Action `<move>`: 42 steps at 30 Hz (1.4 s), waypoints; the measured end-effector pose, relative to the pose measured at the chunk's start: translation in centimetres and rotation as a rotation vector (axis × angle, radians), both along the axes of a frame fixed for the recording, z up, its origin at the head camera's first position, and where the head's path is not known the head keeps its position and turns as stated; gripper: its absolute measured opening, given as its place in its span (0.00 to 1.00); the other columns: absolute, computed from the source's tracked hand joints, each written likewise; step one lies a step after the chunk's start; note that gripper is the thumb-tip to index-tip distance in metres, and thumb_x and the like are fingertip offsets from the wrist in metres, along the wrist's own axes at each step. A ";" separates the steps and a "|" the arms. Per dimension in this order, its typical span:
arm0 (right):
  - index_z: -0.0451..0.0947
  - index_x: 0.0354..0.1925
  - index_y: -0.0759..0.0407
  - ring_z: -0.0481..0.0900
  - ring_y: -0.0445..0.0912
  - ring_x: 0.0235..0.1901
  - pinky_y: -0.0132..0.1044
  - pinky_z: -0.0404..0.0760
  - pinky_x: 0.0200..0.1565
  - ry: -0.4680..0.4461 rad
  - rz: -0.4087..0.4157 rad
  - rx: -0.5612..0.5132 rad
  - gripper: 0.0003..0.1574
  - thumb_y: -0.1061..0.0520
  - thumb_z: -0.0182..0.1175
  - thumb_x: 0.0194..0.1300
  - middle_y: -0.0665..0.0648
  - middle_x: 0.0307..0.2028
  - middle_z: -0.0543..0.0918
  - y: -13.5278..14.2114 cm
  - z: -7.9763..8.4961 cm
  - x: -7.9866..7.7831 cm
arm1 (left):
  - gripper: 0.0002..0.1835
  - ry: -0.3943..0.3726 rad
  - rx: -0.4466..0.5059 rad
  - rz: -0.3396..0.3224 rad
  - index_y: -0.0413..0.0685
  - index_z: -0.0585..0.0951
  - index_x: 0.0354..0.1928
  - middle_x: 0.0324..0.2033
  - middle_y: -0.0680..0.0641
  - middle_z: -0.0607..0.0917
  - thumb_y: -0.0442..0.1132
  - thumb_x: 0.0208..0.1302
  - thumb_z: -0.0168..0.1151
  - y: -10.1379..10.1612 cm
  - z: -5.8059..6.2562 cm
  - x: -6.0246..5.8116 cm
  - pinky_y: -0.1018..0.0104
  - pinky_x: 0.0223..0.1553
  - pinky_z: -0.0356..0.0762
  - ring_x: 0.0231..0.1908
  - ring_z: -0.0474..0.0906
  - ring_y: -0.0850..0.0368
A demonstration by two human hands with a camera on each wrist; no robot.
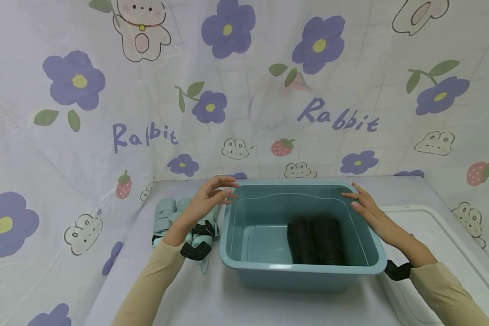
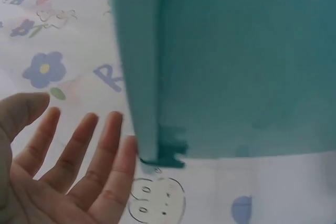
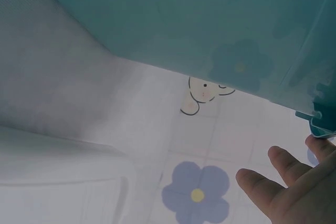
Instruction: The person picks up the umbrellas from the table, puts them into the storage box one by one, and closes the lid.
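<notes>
A blue-green plastic storage bin [image 1: 256, 269] stands on the table, with two black rolled bundles [image 1: 326, 240] lying side by side in its right half. By the bin's back left corner is my left hand [image 1: 205, 199], fingers extended and slightly bent. In the left wrist view that hand [image 2: 79, 177] is spread, its little finger beside the rim corner; contact cannot be told. My right hand [image 1: 375, 215] is over the right rim, fingers loosely extended toward the bin. In the right wrist view the right hand's fingers [image 3: 286, 163] are apart, one fingertip at the rim. Neither hand grips anything.
Pale blue-green rolled bundles with black parts [image 1: 165, 215] lie left of the bin, partly behind the left forearm. A white lid-like panel [image 1: 428, 244] lies on the right, under the right arm. A printed curtain [image 1: 261, 122] hangs behind and along the sides.
</notes>
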State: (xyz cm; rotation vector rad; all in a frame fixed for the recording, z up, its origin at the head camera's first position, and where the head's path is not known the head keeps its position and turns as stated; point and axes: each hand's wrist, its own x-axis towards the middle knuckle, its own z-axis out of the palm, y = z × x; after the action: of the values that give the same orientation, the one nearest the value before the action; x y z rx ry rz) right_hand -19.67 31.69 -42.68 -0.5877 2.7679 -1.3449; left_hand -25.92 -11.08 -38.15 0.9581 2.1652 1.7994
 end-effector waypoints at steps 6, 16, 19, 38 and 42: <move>0.52 0.64 0.58 0.30 0.63 0.63 0.72 0.45 0.46 0.001 -0.005 0.001 0.27 0.52 0.34 0.70 0.55 0.67 0.30 0.1 0.0 0.0 | 0.17 -0.002 0.010 0.055 0.45 0.66 0.56 0.52 0.37 0.70 0.35 0.65 0.46 -0.9 -1.2 -0.4 0.53 0.45 0.72 0.47 0.73 0.42; 0.52 0.64 0.59 0.29 0.62 0.64 0.73 0.43 0.46 0.004 -0.020 -0.001 0.27 0.51 0.35 0.69 0.54 0.67 0.31 0.1 0.0 0.0 | 0.17 -0.009 0.068 0.105 0.42 0.65 0.56 0.52 0.33 0.68 0.34 0.65 0.45 -2.2 -3.0 -1.1 0.44 0.46 0.68 0.48 0.69 0.34; 0.52 0.64 0.59 0.30 0.62 0.64 0.73 0.43 0.46 0.003 -0.018 -0.002 0.27 0.51 0.34 0.70 0.55 0.67 0.30 0.1 -0.1 0.0 | 0.16 -0.001 0.033 0.125 0.41 0.66 0.55 0.51 0.32 0.68 0.33 0.65 0.46 -2.5 -3.6 -1.3 0.45 0.46 0.68 0.47 0.69 0.34; 0.52 0.64 0.60 0.29 0.62 0.64 0.72 0.43 0.46 -0.003 -0.019 0.003 0.27 0.51 0.34 0.70 0.55 0.67 0.30 0.0 0.1 0.0 | 0.15 0.219 -0.273 0.373 0.47 0.72 0.49 0.47 0.42 0.76 0.42 0.62 0.52 -3.9 -10.4 -4.4 0.56 0.45 0.71 0.45 0.73 0.51; 0.52 0.63 0.61 0.30 0.62 0.64 0.72 0.43 0.46 0.000 -0.016 0.001 0.27 0.52 0.35 0.70 0.55 0.67 0.30 0.0 0.0 -0.1 | 0.16 0.205 -0.306 0.359 0.45 0.71 0.51 0.48 0.43 0.75 0.41 0.61 0.53 -3.9 -11.4 -4.8 0.56 0.44 0.72 0.45 0.73 0.51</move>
State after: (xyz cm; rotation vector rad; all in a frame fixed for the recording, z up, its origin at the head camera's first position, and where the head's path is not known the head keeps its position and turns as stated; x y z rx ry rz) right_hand -19.76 31.66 -42.66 -0.5663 2.7791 -1.3461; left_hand -30.71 -14.94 -49.56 0.7468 2.7876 1.4807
